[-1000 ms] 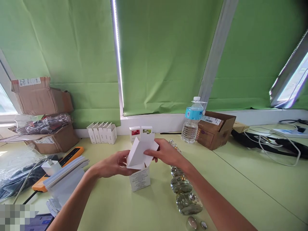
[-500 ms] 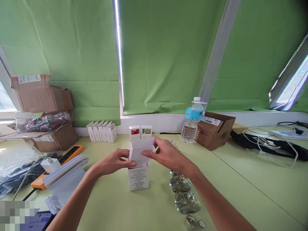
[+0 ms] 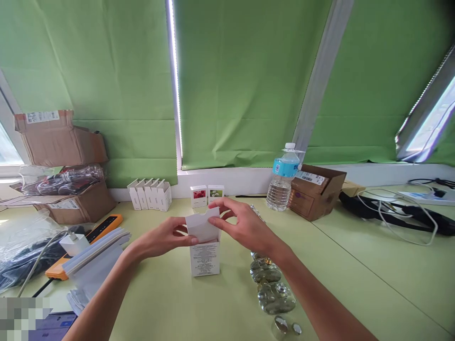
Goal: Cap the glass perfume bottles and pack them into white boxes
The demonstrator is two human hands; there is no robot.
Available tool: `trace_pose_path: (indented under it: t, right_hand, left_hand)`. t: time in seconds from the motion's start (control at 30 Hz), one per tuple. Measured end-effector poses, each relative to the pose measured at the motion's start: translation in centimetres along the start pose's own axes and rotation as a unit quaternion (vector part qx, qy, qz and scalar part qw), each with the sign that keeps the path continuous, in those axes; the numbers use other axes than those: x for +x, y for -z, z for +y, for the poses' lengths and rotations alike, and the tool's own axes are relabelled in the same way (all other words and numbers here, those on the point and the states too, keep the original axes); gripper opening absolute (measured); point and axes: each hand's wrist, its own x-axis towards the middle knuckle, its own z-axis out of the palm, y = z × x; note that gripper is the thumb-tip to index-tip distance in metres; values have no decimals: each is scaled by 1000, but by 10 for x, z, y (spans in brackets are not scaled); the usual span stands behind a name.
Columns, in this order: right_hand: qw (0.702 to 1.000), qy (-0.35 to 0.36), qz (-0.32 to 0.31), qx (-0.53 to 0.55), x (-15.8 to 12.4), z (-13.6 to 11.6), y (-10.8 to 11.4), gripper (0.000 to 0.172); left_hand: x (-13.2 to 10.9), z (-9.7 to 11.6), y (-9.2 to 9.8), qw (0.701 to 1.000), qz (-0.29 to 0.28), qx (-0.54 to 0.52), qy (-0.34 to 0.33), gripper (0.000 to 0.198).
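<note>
A small white box (image 3: 205, 259) with fine print on its front stands upright on the table in front of me. At its open top is a folded white cardboard piece (image 3: 203, 227) with a notch in its upper edge; whether it is a flap or a separate insert I cannot tell. My left hand (image 3: 170, 234) pinches its lower left corner, thumb in front. My right hand (image 3: 238, 222) grips its upper right side, thumb on the front face and fingers behind. Right of the box, partly under my right forearm, lie several clear glass bottles (image 3: 276, 298) in a row.
Small picture boxes (image 3: 198, 195) and a row of white cartons (image 3: 149, 195) stand at the back. A water bottle (image 3: 280, 189) and brown carton (image 3: 313, 194) are back right. Orange power strip (image 3: 106, 227) and white papers (image 3: 97, 258) lie left. Shiny caps (image 3: 280, 326) sit at the front.
The white cardboard piece has tipped to the left and sits slightly lower over the box. My right hand has shifted a little left with it; the left hand has moved slightly left.
</note>
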Motion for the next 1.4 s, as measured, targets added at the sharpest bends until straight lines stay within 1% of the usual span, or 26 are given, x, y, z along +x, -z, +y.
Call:
trace_pose_path:
  t: [0.13,0.27,0.37,0.5,0.6,0.7,0.83,0.9,0.93,1.03,1.1,1.2,1.3,1.4]
  right_hand:
    - [1000,17,14,2,1,-1,-3,14]
    - [999,5,30,-10,0,-4,-6,16]
    - [999,14,43,-11,-1,-5,-7,17]
    - [997,30,56,-40,-1,-7,-5,16]
    - [996,45,60,-48,-2,-6,-4,13]
    - [995,56,30,-77,-5,-3,-6,11]
    - [986,34,-73,-145,-11,3,-16,16]
    - [982,29,-104,-153,-13,4,-19,19]
    - [983,28,-101,-154,-13,3,-19,20]
    - [986,24,-63,-153,-13,-3,-11,23]
    - [987,20,-38,-155,-13,-8,-3,25]
    - [985,18,-22,-168,-15,-13,8,25]
    - [983,32,1,-183,-19,-19,16,24]
    - [981,49,34,-186,-27,-28,27,21]
  left_hand:
    - [-1,1,1,1000,0,7,-9,48]
    - [-3,2,1,1000,7,20,11,46]
    - [-4,1,1,999,5,21,27,44]
    - [-4,1,0,1000,-9,16,22,46]
    - [-5,2,1,1000,0,15,17,46]
    - [-5,1,4,1000,0,7,30,46]
    - [-7,-2,7,998,9,30,57,55]
    - [-8,-3,6,996,15,51,67,58]
    - [-8,-4,6,996,18,59,72,58]
    - [-8,-7,4,993,31,80,77,58]
    - [-8,-8,3,990,52,108,68,54]
    - [-8,-6,1,979,92,175,58,47]
    - [-12,4,-2,961,117,246,56,43]
    - [-17,20,-8,938,147,312,27,38]
